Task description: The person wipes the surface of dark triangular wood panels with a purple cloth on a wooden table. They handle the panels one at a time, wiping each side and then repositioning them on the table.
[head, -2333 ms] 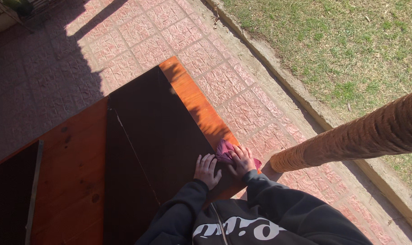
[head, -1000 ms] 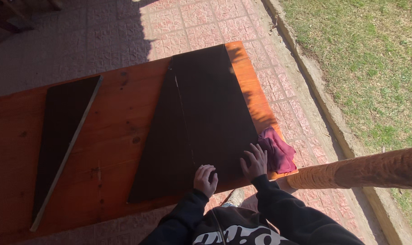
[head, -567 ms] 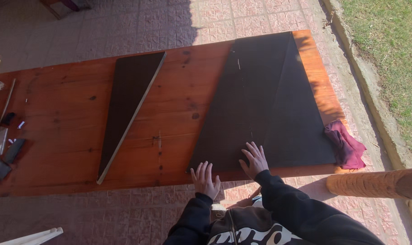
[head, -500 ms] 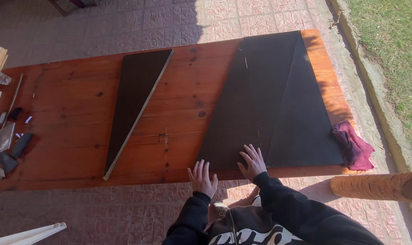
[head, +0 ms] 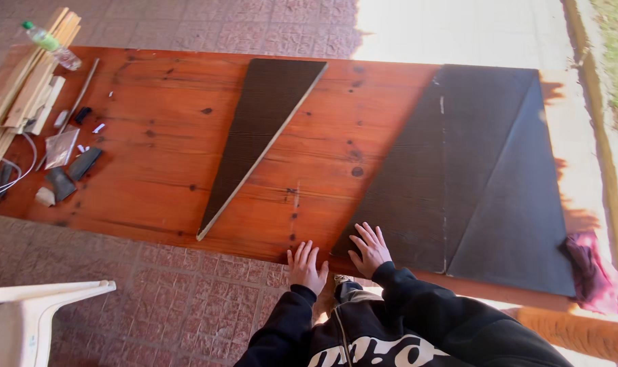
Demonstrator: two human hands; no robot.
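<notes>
My left hand (head: pixel 305 266) rests flat on the near edge of the reddish wooden table (head: pixel 152 170), fingers apart, holding nothing. My right hand (head: pixel 368 247) lies flat on the near left corner of a large dark panel (head: pixel 472 170) that covers the table's right part. A narrow dark triangular panel (head: pixel 258 129) lies apart in the middle of the table. A pink cloth (head: pixel 594 265) hangs at the table's right end, away from both hands.
At the table's left end lie wooden strips (head: pixel 23 81), a plastic bottle (head: pixel 50 46), a white cable (head: pixel 6 170) and several small dark pieces (head: pixel 71 170). A white plastic chair (head: pixel 30 312) stands at bottom left on the paved floor. Grass runs along the right.
The view has swung left along the table. My right hand left the pink cloth at the table's end, and both hands moved left to the panel's near left corner.
</notes>
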